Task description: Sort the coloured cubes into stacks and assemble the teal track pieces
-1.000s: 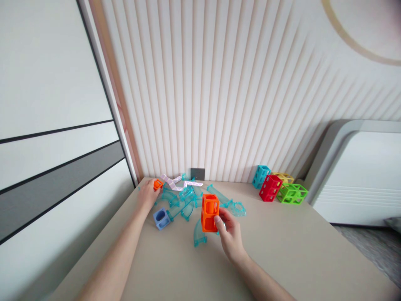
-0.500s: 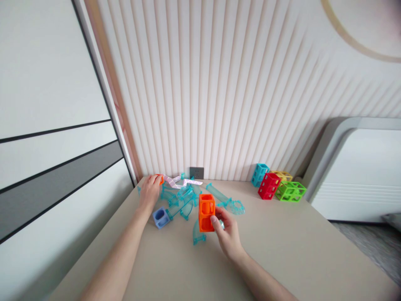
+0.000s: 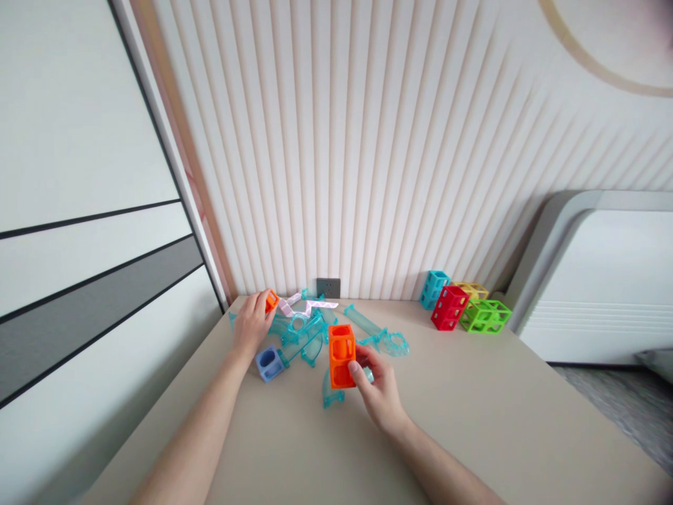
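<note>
My right hand (image 3: 381,393) grips an upright orange block (image 3: 341,356) made of two stacked open cubes, thumb on its near face. Below it a clear teal curved tube piece (image 3: 333,393) rests on the table. At the back left, my left hand (image 3: 252,324) has its fingers closed on a small orange block (image 3: 271,301), partly hidden by the fingers. Next to that hand lies a pile of clear teal track pieces (image 3: 305,333) with pale pink zigzag strips (image 3: 310,307). A blue-purple cube (image 3: 270,363) sits in front of the pile.
Against the wall at the right stand a blue block (image 3: 434,289), a red block (image 3: 449,308), a yellow block (image 3: 473,289) and a green block (image 3: 486,316). A dark wall socket (image 3: 329,287) is behind the pile. Another teal tube (image 3: 362,321) lies right of it.
My left hand has lifted slightly, and more of the small orange block shows at its fingertips. The orange block in my right hand has shifted a little left in view.
</note>
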Action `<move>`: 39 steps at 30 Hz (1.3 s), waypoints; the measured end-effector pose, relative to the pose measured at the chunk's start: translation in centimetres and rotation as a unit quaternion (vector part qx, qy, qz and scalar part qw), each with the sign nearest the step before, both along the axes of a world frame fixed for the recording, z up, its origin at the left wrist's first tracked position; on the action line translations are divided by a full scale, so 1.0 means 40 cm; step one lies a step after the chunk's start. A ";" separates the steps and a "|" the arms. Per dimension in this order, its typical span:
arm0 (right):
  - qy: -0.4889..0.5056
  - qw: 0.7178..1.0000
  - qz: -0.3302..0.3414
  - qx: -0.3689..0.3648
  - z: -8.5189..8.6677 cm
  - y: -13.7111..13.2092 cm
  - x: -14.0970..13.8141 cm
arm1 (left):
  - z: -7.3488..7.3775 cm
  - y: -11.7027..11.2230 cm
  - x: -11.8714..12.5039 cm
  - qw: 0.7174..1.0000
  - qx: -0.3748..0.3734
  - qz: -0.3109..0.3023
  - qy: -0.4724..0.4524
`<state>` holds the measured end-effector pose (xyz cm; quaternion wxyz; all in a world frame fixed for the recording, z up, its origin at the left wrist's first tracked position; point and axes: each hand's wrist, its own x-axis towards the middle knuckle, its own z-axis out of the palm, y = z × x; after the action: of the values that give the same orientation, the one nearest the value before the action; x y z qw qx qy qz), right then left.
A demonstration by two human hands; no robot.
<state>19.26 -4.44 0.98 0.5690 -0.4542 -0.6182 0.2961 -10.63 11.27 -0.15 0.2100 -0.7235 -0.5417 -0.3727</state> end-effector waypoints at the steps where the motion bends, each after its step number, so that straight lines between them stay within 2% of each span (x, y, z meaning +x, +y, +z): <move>1: 0.004 1.000 0.001 -0.003 0.000 0.000 0.000 | 0.008 -0.005 0.004 1.000 -0.002 -0.015 -0.018; 7: 0.047 0.998 0.004 -0.032 -0.015 0.005 -0.005 | 0.081 -0.065 0.078 0.984 0.039 -0.119 -0.129; 11: 0.132 0.990 -0.009 -0.049 -0.018 0.018 -0.009 | 0.119 -0.140 0.162 0.953 0.067 -0.259 -0.144; 14: 0.204 0.977 -0.044 -0.042 -0.009 0.032 -0.005 | 0.117 -0.204 0.220 0.925 0.046 -0.342 -0.160; 17: 0.239 0.966 -0.085 -0.047 -0.003 0.045 0.004 | 0.092 -0.261 0.272 0.890 -0.017 -0.375 -0.257; 19: 0.246 0.962 -0.100 -0.062 -0.005 0.051 0.009 | 0.071 -0.290 0.304 0.841 -0.095 -0.371 -0.382; 22: 0.249 0.960 -0.106 -0.074 -0.013 0.054 0.012 | 0.046 -0.313 0.341 0.733 -0.185 -0.340 -0.559; 25: 0.249 0.959 -0.111 -0.075 -0.016 0.053 0.012 | 0.035 -0.319 0.361 0.622 -0.238 -0.335 -0.667; 27: 0.253 0.958 -0.113 -0.073 -0.015 0.053 0.012 | 0.033 -0.321 0.367 0.562 -0.262 -0.336 -0.709; 29: 0.256 0.958 -0.111 -0.068 -0.013 0.055 0.012 | 0.034 -0.324 0.372 0.530 -0.283 -0.327 -0.730; 34: 0.290 0.951 -0.087 -0.066 -0.012 0.060 0.009 | 0.039 -0.336 0.382 0.470 -0.336 -0.319 -0.752; 37: 0.325 0.940 -0.060 -0.080 -0.013 0.061 0.007 | 0.037 -0.340 0.385 0.459 -0.344 -0.325 -0.752; 39: 0.338 0.936 -0.034 -0.090 -0.012 0.059 0.005 | 0.031 -0.340 0.385 0.466 -0.349 -0.331 -0.742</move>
<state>19.45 -2.09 0.49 0.7110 -0.3972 -0.3446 0.4669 4.77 -2.33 1.10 -0.6804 -0.3132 -0.2988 -0.5913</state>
